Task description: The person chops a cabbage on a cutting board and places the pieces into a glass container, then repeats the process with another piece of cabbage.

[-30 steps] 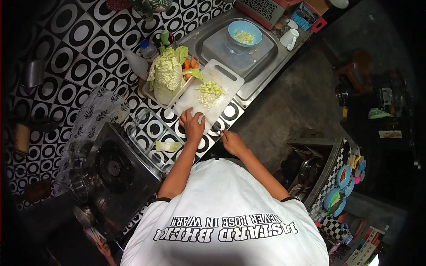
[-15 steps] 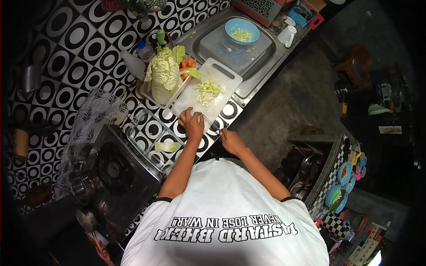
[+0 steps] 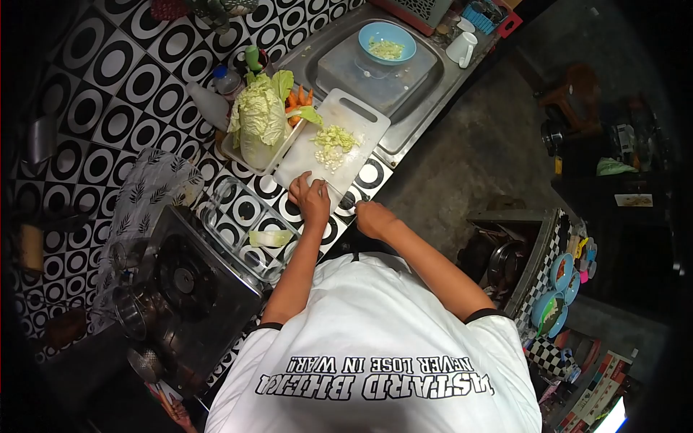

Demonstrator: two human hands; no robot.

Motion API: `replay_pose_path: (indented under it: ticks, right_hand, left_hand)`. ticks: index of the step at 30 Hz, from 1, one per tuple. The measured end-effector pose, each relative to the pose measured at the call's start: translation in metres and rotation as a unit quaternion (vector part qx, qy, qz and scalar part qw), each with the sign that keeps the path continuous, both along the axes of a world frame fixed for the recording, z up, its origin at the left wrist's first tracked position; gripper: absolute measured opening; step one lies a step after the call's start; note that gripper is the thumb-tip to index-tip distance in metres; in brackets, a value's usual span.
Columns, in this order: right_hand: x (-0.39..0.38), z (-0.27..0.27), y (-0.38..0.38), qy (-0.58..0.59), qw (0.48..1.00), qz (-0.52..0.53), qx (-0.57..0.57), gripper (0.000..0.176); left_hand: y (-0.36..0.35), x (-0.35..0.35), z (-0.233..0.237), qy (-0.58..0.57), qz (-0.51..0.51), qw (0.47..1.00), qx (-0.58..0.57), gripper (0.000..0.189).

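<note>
My right hand is closed around the handle of a knife, whose blade reaches the near end of the white cutting board. My left hand rests at that same end with its fingers bent and pressed down close to the blade. What lies under those fingers is too small and covered to make out. Chopped pale-green cabbage and small white bits lie in the middle of the board. Left of it, a Chinese cabbage and carrots sit in a pale container.
Beyond the board, a blue bowl of chopped pieces stands on a lid over the sink. A glass dish and a cabbage piece are by my left forearm. The stove stands at left, with a white mug at the far right.
The view has shifted slightly, so the counter sits a little further left and up. My right hand with the knife has tilted a bit; my left hand stays at the board's near end.
</note>
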State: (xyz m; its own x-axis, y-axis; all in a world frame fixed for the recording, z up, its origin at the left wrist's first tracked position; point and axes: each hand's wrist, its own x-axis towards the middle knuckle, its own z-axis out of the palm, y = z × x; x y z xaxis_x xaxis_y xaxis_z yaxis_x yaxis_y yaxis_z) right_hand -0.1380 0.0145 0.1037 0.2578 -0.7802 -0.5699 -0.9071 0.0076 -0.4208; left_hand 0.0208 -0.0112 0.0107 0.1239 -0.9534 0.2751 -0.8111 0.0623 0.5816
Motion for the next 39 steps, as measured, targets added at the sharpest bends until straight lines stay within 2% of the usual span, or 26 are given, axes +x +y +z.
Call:
replay_pose_path:
  ticks: [4, 9, 18, 37, 39]
  right_hand:
    - [0.006, -0.004, -0.006, 0.006, 0.999, 0.031, -0.007, 0.027]
    - [0.007, 0.01, -0.019, 0.034, 0.994, 0.093, 0.051, 0.026]
    - [0.011, -0.01, -0.024, 0.036, 0.99, 0.115, 0.072, 0.027]
    - [-0.002, -0.041, -0.02, -0.009, 0.991, 0.104, 0.082, 0.029]
    - [-0.003, -0.043, -0.015, -0.019, 0.997, 0.049, 0.062, 0.029]
  left_hand:
    - [0.001, -0.001, -0.001, 0.008, 0.007, 1.0, -0.001, 0.008]
    - [0.002, -0.002, -0.001, 0.006, 0.016, 1.0, 0.004, 0.008]
    - [0.001, -0.001, -0.003, -0.003, 0.015, 1.0, 0.001, 0.008]
    - [0.002, -0.002, -0.002, -0.013, 0.015, 1.0, 0.006, 0.01]
    - [0.003, -0.001, -0.001, -0.017, 0.018, 1.0, 0.007, 0.011]
